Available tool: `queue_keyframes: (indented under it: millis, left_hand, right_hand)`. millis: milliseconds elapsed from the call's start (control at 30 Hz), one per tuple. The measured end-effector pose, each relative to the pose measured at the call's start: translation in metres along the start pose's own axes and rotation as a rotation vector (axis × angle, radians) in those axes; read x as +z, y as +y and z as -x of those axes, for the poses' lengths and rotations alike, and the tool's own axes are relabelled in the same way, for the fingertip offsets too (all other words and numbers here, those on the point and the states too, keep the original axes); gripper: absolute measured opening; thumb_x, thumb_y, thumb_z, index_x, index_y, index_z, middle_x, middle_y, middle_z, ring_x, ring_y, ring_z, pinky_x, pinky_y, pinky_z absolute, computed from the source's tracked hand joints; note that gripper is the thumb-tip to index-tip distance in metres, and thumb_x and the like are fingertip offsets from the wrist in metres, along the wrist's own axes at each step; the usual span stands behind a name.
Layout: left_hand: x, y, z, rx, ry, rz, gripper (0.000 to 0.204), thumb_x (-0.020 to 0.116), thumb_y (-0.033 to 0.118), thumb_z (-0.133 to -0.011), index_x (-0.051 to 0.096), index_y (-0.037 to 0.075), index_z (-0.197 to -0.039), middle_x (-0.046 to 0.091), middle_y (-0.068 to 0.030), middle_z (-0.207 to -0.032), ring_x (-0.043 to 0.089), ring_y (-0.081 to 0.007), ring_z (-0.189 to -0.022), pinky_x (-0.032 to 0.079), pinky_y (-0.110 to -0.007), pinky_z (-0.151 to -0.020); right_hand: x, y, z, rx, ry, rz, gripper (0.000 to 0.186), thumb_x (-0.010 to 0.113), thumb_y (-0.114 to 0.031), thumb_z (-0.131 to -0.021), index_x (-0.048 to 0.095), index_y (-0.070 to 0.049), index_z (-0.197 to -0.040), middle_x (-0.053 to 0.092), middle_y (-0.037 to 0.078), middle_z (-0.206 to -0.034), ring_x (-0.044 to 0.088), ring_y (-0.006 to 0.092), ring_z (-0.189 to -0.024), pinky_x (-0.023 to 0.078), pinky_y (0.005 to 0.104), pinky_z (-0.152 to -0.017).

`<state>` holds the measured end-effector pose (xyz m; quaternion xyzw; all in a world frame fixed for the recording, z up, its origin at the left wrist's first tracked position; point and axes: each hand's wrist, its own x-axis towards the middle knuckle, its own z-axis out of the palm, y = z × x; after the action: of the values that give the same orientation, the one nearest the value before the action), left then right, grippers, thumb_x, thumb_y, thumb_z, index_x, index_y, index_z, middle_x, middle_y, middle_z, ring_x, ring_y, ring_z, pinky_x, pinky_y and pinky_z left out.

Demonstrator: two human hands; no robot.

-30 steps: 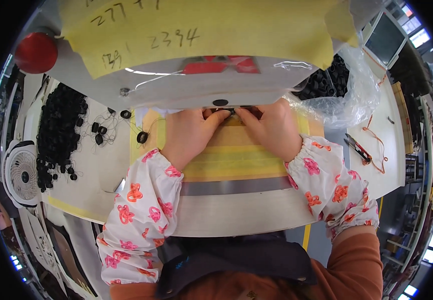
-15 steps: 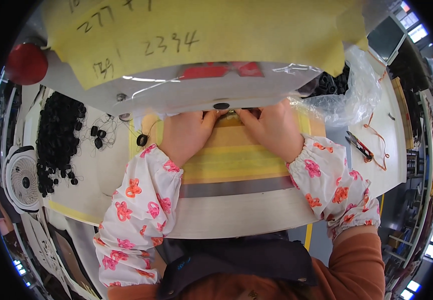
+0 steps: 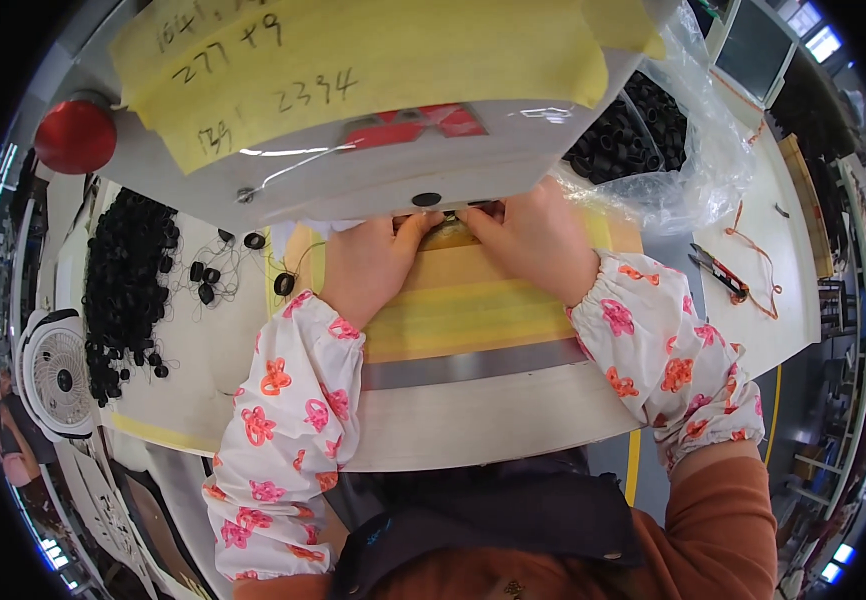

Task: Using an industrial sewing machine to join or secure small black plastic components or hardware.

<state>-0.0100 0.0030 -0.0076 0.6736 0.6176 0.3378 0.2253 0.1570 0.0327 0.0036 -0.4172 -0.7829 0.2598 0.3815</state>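
A light grey machine head (image 3: 333,165), with a yellow paper sheet on it, overhangs the middle of the work surface. Just beneath its lower edge, my left hand (image 3: 373,262) and my right hand (image 3: 523,240) are closed, thumbs and fingertips almost meeting over something small and dark that I cannot make out, partly hidden by the machine. Both wrists rest over the yellow-taped bed (image 3: 463,315). Left of my left hand lie a small black ring (image 3: 284,283) with thread and a long heap of black rings (image 3: 123,290) trailing threads.
A clear bag (image 3: 713,140) of black rings (image 3: 623,130) is at back right, near red-black snips (image 3: 721,280) and orange cord (image 3: 768,265). A red knob (image 3: 75,135) sits on the machine's left. A white fan (image 3: 53,370) stands at far left; a person (image 3: 15,430) is beyond it.
The whole view has shifted slightly, showing more of the bagged rings at the right. Both hands stay closed at the machine's lower edge, with only slight movement.
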Motion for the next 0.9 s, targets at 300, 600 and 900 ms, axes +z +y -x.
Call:
queue_keyframes:
  millis: [300,600,900]
  left_hand:
    - [-0.003,0.002,-0.001,-0.066,-0.065,0.023,0.022,0.057,0.027,-0.079,0.066,0.009,-0.087,0.064,-0.0078,-0.071,0.059,-0.0222,-0.06,0.044,-0.03,-0.055]
    - [0.003,0.008,-0.002,-0.02,-0.021,-0.042,0.019,0.06,0.024,-0.077,0.065,0.006,-0.085,0.062,-0.0079,-0.066,0.057,-0.0201,-0.055,0.043,-0.03,-0.052]
    - [-0.004,0.01,0.019,0.106,-0.003,-0.187,0.023,0.06,0.027,-0.078,0.063,0.005,-0.071,0.057,-0.0132,-0.06,0.056,-0.0267,-0.054,0.042,-0.035,-0.05]
  right_hand:
    - [0.0,0.003,-0.002,0.016,0.012,0.023,0.008,0.061,-0.002,-0.067,0.054,0.002,-0.066,0.056,0.017,-0.06,0.056,0.031,-0.057,0.044,0.0356,-0.053]
    - [-0.01,0.008,0.001,0.073,-0.052,0.004,0.013,0.063,-0.009,-0.07,0.06,0.003,-0.076,0.059,0.015,-0.062,0.059,0.0272,-0.055,0.046,0.0328,-0.052]
    - [-0.007,0.014,0.0,-0.094,0.005,-0.049,0.012,0.062,-0.006,-0.067,0.052,0.001,-0.065,0.055,0.014,-0.058,0.056,0.0287,-0.053,0.044,0.0354,-0.05]
